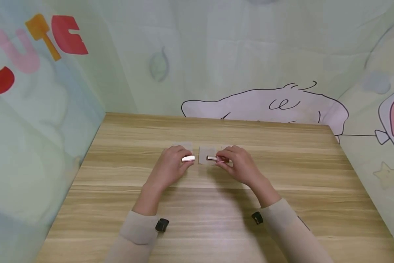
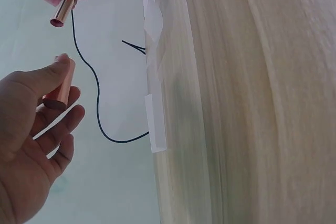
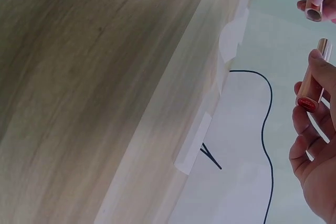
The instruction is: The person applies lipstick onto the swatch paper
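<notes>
My left hand (image 1: pixel 168 166) pinches a shiny rose-gold lipstick cap (image 1: pixel 188 158) between thumb and fingers. In the left wrist view the cap (image 2: pixel 65 83) is a short tube with its dark end toward the palm. Opposite it, my right hand (image 1: pixel 241 164) grips the lipstick tube (image 1: pixel 211 158), its narrower metal neck pointing left at the cap. The right wrist view shows a red label (image 3: pixel 306 104) on the base of the tube. A small gap separates cap and tube, which are roughly in line above the table.
Thin, pale square sheets lie under and beside the hands on the wood-grain table (image 1: pixel 197 219), one (image 1: pixel 206 151) between them. Black clips (image 1: pixel 162 225) sit at both sleeve cuffs. A printed cloth backdrop (image 1: pixel 197 62) stands along the table's back and left edges.
</notes>
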Demonstrator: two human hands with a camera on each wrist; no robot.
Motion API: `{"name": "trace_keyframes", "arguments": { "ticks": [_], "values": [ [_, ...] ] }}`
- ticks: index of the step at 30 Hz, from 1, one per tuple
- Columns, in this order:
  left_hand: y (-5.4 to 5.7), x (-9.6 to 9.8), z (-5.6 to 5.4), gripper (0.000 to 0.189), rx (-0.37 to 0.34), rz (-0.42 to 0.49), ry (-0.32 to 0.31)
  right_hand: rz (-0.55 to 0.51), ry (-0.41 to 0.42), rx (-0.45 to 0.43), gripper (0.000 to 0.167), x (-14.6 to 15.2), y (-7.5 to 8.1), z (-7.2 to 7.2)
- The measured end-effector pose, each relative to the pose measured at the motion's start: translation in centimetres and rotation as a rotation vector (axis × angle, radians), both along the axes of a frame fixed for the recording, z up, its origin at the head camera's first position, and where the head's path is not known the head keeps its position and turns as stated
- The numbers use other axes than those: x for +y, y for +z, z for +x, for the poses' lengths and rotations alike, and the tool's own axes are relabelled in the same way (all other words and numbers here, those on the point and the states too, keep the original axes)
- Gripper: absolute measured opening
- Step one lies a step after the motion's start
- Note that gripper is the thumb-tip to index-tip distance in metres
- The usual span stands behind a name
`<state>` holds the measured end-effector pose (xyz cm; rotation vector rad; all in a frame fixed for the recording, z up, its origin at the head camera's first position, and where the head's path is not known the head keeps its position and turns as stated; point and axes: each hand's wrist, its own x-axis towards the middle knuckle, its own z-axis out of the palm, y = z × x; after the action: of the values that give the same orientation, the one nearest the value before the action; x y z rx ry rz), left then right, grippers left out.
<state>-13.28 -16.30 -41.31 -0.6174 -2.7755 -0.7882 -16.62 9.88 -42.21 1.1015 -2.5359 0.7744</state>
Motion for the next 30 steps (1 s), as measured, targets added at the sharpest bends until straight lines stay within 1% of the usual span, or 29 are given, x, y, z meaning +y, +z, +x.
{"name": "trace_keyframes", "arguments": {
  "ticks": [5,7,11,14,17,22,26,30],
  "values": [
    [-0.2,-0.5,0.1,0.021,0.007,0.02,0.015,-0.02,0.003,0.011,0.019,0.0,-0.1,0.0],
    [-0.4,-0.7,0.1,0.021,-0.001,0.03,0.022,-0.02,0.002,0.012,0.02,0.0,-0.1,0.0],
    [-0.7,-1.0,0.2,0.027,-0.007,0.052,0.03,-0.017,-0.004,0.003,0.021,0.0,-0.1,0.0],
    [-0.8,-1.2,0.3,0.03,0.01,0.065,0.029,-0.017,-0.006,-0.002,0.022,0.1,0.0,0.1],
    [-0.8,-1.3,0.4,0.029,0.019,0.066,0.035,-0.018,-0.009,-0.002,0.022,0.1,0.0,0.1],
    [-0.7,-1.6,0.5,0.024,0.004,0.063,0.059,-0.025,-0.017,0.007,0.021,0.1,0.0,0.2],
    [-0.4,-1.9,0.7,0.025,-0.003,0.091,0.09,-0.025,-0.027,0.006,0.022,0.2,0.0,0.2],
    [-0.4,-2.3,0.8,0.028,-0.012,0.123,0.118,-0.024,-0.029,-0.003,0.022,0.2,0.0,0.2]
  ]
}}
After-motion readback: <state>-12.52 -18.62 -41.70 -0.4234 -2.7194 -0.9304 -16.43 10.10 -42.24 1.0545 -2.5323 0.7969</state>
